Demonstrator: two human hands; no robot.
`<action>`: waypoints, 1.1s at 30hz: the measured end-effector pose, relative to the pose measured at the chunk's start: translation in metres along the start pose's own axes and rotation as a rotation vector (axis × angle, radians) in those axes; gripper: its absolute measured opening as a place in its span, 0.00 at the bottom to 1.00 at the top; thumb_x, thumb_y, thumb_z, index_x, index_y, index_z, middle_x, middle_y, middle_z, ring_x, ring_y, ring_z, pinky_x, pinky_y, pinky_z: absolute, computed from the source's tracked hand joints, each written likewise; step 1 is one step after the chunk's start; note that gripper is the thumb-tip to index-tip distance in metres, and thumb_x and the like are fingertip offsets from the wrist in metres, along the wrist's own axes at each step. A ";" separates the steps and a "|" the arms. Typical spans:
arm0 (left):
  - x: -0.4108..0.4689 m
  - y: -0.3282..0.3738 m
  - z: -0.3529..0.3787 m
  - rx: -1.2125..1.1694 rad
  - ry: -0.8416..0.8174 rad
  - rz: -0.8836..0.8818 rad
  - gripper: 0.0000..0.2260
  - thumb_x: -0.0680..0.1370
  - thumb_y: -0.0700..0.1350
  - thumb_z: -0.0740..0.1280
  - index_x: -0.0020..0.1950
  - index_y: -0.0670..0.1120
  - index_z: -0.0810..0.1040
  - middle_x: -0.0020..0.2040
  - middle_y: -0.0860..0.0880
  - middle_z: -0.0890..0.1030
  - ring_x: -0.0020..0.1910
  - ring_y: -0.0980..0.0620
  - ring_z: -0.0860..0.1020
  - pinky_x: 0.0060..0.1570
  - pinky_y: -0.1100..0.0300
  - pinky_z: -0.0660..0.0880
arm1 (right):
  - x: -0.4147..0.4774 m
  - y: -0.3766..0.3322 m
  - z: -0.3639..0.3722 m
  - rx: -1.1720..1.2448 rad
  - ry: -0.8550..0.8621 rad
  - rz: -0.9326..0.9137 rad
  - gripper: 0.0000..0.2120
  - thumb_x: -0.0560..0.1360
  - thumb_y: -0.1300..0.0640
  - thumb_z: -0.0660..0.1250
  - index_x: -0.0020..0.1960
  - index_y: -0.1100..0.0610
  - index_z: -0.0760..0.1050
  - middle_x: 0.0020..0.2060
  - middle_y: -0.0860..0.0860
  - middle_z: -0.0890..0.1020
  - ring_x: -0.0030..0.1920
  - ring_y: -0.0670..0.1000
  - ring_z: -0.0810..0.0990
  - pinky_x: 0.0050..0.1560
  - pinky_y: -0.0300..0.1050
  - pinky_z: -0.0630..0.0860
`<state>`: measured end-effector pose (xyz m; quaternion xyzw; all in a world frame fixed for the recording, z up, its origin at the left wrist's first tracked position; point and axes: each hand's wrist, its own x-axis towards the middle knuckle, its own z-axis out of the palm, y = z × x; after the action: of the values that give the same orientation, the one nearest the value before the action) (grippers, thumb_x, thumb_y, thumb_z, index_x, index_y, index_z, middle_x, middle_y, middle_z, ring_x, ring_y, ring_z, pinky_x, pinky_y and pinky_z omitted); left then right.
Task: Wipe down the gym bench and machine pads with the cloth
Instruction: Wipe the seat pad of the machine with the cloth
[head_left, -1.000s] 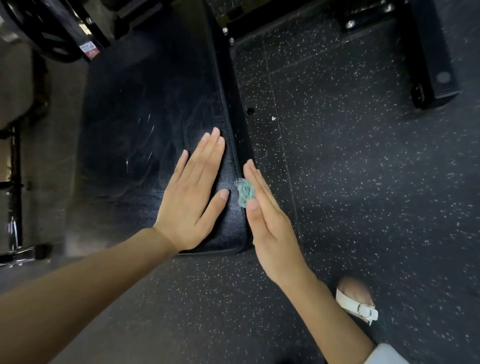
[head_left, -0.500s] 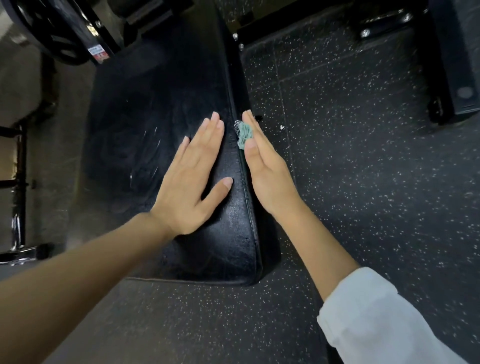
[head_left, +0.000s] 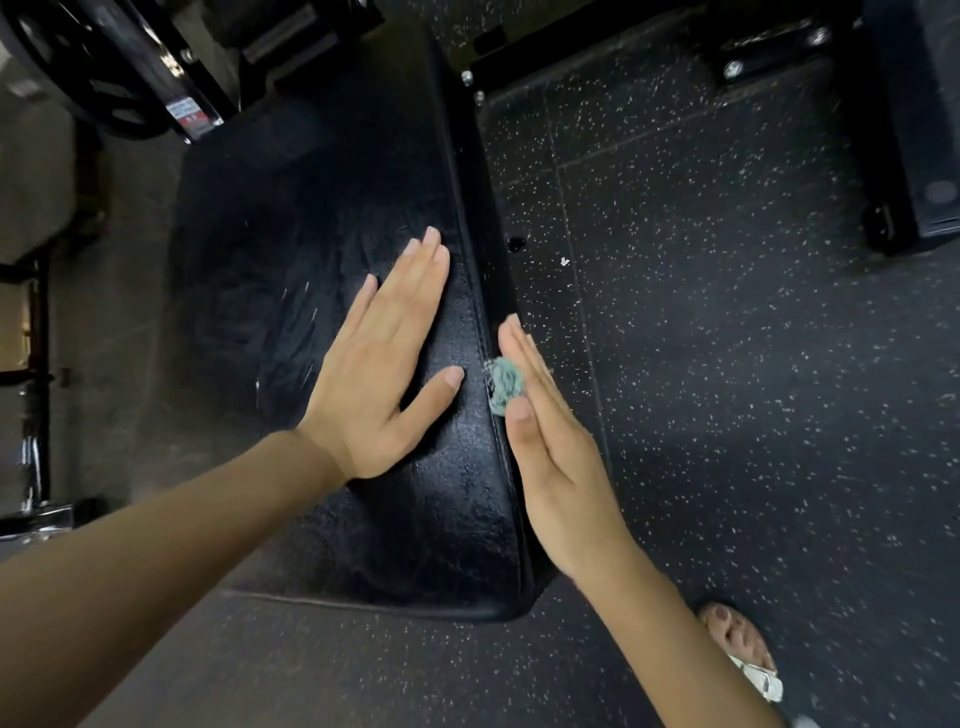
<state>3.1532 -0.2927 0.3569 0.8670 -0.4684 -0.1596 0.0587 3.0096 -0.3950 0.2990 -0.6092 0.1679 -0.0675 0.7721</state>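
Right fingers (head_left: 524, 353) straight, pressed together, thumb alongside, pushed cloth (head_left: 504, 384) against bench (head_left: 322, 234) right side, toward near end; right hand (head_left: 556, 457) stood edge-up; left fingers (head_left: 415, 280) together, thumb spread; left hand (head_left: 379, 384) lay flat on bench top; floor (head_left: 727, 364) speckled.

Left hand (head_left: 374, 374) flat, right hand (head_left: 550, 447) edgewise.

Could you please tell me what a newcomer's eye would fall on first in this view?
The two bare hands at the centre stand out. The left hand lies flat on top of the black bench pad, and the right hand presses a small green cloth against the pad's right edge with straight fingers. Next comes the dark speckled floor on the right, with a foot in a white sandal at the bottom right.
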 end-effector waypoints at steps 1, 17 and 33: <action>0.000 0.000 0.000 -0.002 -0.001 0.001 0.33 0.81 0.54 0.53 0.81 0.39 0.48 0.82 0.45 0.47 0.81 0.49 0.46 0.78 0.43 0.46 | 0.009 0.000 0.000 -0.001 0.005 0.001 0.20 0.84 0.48 0.47 0.76 0.41 0.51 0.78 0.36 0.54 0.77 0.37 0.50 0.79 0.46 0.50; 0.007 -0.006 0.001 0.009 0.029 0.030 0.33 0.80 0.54 0.54 0.80 0.37 0.50 0.81 0.43 0.50 0.81 0.47 0.48 0.78 0.44 0.47 | 0.108 -0.007 -0.004 -0.025 0.048 -0.013 0.23 0.85 0.52 0.50 0.79 0.50 0.56 0.79 0.43 0.58 0.78 0.40 0.54 0.79 0.50 0.52; 0.010 -0.007 -0.001 0.020 0.029 0.044 0.33 0.79 0.53 0.54 0.80 0.37 0.51 0.81 0.43 0.51 0.81 0.47 0.49 0.78 0.43 0.48 | 0.081 -0.006 -0.004 -0.062 0.016 -0.039 0.22 0.85 0.50 0.49 0.78 0.46 0.52 0.78 0.40 0.55 0.78 0.38 0.51 0.78 0.43 0.51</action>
<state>3.1645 -0.2972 0.3538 0.8592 -0.4881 -0.1409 0.0602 3.0843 -0.4253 0.2897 -0.6354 0.1642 -0.0821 0.7500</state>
